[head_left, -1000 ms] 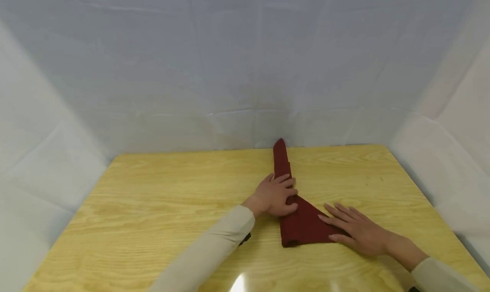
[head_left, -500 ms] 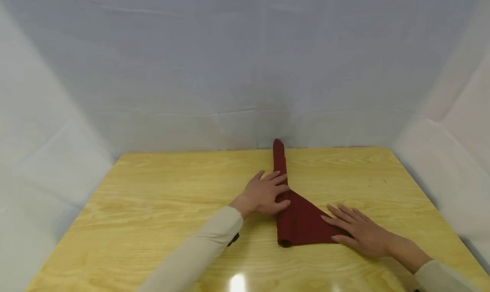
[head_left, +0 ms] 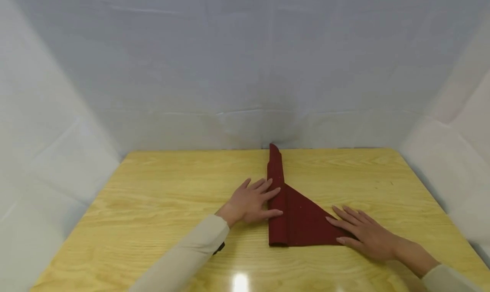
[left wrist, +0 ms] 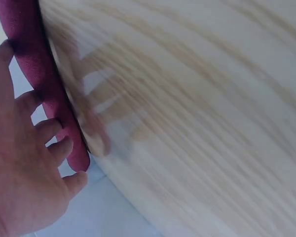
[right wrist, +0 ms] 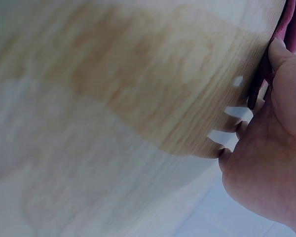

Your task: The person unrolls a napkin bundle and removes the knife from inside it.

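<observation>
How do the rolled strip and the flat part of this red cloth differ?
Shape: the rolled strip is long and narrow, reaching the far edge of the table; the flat part is a triangle.
Thickness: the rolled strip looks raised; the flat part lies thin.
Contact: the left hand touches the rolled strip; the right hand touches the flat part's tip.
Both are dark red and look like one cloth.

Cloth (head_left: 300,224) on table (head_left: 164,194), backdrop (head_left: 245,62) behind

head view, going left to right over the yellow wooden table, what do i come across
Beige left sleeve, bare left hand, partly rolled dark red cloth, bare right hand, beige right sleeve.
</observation>
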`<state>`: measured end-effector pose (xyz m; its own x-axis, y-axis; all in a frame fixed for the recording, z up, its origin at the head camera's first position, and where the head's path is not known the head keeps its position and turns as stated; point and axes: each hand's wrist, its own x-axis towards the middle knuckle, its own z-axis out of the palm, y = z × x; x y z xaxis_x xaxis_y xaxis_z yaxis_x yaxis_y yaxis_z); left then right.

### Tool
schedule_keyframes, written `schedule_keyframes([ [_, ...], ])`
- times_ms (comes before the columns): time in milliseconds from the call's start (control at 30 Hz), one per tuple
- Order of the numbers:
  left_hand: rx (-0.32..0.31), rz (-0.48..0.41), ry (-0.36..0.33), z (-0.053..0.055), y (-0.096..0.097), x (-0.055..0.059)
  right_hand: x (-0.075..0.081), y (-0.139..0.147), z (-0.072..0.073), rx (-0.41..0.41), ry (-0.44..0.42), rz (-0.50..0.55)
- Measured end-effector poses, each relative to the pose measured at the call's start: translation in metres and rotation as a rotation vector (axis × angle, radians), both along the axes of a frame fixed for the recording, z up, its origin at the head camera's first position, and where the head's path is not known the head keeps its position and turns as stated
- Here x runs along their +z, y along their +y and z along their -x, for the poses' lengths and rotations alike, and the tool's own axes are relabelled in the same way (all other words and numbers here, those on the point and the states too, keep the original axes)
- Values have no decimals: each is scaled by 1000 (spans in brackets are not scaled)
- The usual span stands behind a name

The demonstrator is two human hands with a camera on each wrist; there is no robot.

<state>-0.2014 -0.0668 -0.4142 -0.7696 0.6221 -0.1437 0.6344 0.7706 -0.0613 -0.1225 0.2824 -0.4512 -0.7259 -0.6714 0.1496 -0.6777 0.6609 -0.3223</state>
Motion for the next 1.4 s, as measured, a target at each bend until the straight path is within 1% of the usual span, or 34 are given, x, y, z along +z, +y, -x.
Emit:
schedule_keyframes([
  [200, 1, 0, -7, -1, -4, -4, 0, 1, -1, 5, 21, -2],
  [500, -2, 1, 14, -1, -5, -9, -1, 1, -3, 5, -14, 29],
  [767, -14, -26, 28, 1, -4, -10, 0, 2, -3, 9, 8, 21],
  [900, -40, -62, 70, 2, -1, -9, 0, 2, -4, 12, 1, 29],
  [1000, -73, -96, 99, 3, 4, -6, 0, 2, -5, 3, -19, 34],
  [1067, -102, -101, 109, 2, 9, -3, 1, 1, -5, -11, -38, 29],
  [1167, -140, -93, 102, 1, 16, 2, 2, -2, -4, -27, -69, 23],
  [1233, -163, -85, 93, 1, 21, 3, 3, -4, -3, -32, -81, 21],
  [1333, -176, -71, 75, 1, 24, 0, 3, -8, -1, -24, -79, 21],
  [1400, -171, -51, 62, 1, 24, -3, 3, -10, -1, -20, -77, 21],
])
